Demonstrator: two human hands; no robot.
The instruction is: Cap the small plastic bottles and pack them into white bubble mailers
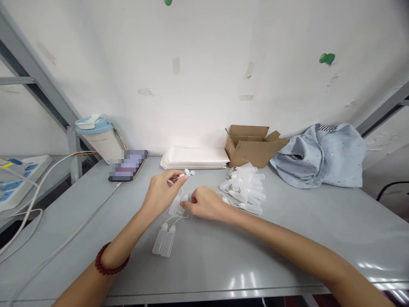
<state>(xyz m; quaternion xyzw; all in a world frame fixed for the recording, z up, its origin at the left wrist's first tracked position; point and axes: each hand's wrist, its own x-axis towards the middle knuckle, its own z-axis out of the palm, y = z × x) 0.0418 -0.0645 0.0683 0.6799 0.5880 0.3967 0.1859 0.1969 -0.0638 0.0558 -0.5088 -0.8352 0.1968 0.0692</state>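
In the head view my left hand (164,187) is closed, pinching small white plastic caps (188,172) between thumb and fingertips above the table. My right hand (207,203) lies low over the table with curled fingers, its thumb against a small translucent plastic bottle (182,207); the fingers hide part of the grip. Another such bottle (174,206) is just left of it, under the left fingers. Nearer me, a pair of bottles (164,241) with thin bent spout tubes lies side by side. To the right of my right hand is a heap of similar bottles (246,187).
Along the wall stand a stack of white envelope-like packets (196,157), an open cardboard box (252,151) and a light blue cloth bag (335,157). A phone (128,166) with a cable, a lidded cup (100,138) and a power strip (22,179) are at left.
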